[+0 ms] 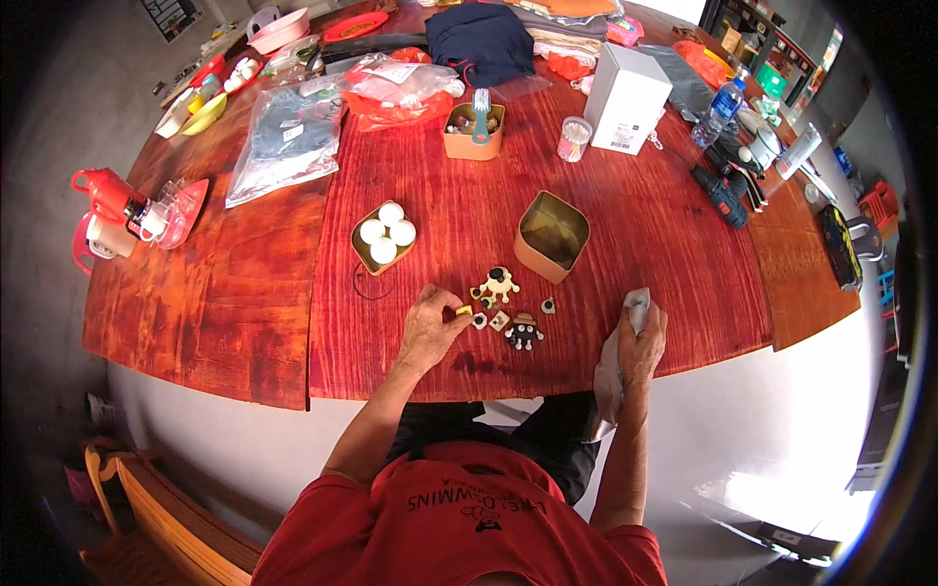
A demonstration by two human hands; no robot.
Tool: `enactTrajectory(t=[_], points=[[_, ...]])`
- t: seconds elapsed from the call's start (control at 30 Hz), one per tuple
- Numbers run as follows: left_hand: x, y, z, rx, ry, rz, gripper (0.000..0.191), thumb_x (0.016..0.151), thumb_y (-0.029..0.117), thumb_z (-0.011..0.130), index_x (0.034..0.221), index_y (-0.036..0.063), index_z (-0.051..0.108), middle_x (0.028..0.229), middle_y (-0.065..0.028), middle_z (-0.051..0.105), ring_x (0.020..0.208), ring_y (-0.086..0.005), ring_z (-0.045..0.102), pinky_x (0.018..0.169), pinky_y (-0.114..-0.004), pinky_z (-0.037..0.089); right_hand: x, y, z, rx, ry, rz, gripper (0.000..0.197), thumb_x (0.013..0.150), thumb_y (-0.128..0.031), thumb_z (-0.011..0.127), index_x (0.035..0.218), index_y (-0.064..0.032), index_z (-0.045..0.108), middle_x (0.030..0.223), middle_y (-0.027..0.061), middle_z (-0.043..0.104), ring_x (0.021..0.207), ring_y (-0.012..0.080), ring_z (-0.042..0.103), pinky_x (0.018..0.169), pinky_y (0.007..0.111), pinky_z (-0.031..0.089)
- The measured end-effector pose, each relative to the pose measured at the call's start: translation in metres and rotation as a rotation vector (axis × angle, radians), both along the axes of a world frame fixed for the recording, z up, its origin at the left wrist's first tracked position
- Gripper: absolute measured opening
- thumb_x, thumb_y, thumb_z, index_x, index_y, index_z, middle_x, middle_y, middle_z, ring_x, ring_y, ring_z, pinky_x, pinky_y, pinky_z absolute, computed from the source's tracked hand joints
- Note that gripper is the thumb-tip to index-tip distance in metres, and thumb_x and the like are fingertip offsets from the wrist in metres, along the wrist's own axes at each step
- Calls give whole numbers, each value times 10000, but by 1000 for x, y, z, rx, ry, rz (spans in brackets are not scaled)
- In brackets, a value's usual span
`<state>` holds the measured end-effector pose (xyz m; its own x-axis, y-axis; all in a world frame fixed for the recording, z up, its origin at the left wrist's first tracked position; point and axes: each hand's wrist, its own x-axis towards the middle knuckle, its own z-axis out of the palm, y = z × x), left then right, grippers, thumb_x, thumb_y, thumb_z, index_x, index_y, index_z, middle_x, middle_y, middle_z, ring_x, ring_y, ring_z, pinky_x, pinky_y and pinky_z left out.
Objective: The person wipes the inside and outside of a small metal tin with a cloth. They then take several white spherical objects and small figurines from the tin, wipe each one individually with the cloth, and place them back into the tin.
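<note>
My left hand (431,328) pinches a small yellow piece (464,310) between thumb and fingertips, just above the red-stained wooden table. Beside it lie several small pieces, among them a square tile (499,321) and a round black-and-white one (479,321). A cream sheep figurine (500,286) and a dark figurine with a brown hat (524,333) are close by. At the table's front edge, my right hand (640,344) holds a grey cloth (610,370) that hangs over the edge. Beyond the figurines stands an open brown square container (553,233), with some murky yellowish stuff inside.
A square dish (365,261) of several white balls sits left of centre. Farther back are a container with a brush (473,145), a tub of cotton swabs (574,139), a white box (628,99) and bagged clothing (286,135). A cordless drill (722,196) lies right, a red jug (108,194) left.
</note>
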<state>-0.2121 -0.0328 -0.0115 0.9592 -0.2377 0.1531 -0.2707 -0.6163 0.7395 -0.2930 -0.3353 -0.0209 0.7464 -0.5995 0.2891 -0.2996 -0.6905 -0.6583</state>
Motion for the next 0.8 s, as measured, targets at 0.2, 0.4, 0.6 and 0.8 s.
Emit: enactTrajectory(t=[0.2, 0.4, 0.6, 0.8], points=[[-15, 4, 21, -882, 452, 48, 156, 803, 105, 714, 927, 29, 657, 803, -58, 673, 679, -145, 648, 542, -235, 512, -23, 35, 38, 456, -263, 243, 286, 803, -57, 645, 1076, -30, 564, 929, 94, 580, 854, 179, 566, 697, 316, 475], [-44, -18, 59, -1244, 547, 39, 184, 850, 98, 660, 1012, 11, 651, 917, -121, 686, 746, -186, 682, 592, -239, 557, -17, 128, 91, 125, -453, 542, 505, 652, 26, 721, 1127, -89, 598, 1018, 138, 548, 854, 265, 602, 680, 338, 534], [-62, -23, 63, -1434, 482, -21, 186, 871, 78, 627, 1033, -10, 645, 916, -106, 683, 796, -149, 660, 723, -264, 556, -2, 152, 98, -133, -432, 657, 561, 605, -27, 731, 1138, -165, 626, 1038, 83, 505, 773, 256, 594, 615, 348, 527], [-61, -14, 74, -1577, 531, -48, 165, 900, 75, 583, 1017, -31, 634, 958, -131, 674, 856, -187, 666, 767, -292, 559, -4, 142, 91, -442, -429, 699, 471, 611, -78, 726, 1061, -207, 676, 1059, 50, 508, 727, 202, 559, 527, 326, 499]])
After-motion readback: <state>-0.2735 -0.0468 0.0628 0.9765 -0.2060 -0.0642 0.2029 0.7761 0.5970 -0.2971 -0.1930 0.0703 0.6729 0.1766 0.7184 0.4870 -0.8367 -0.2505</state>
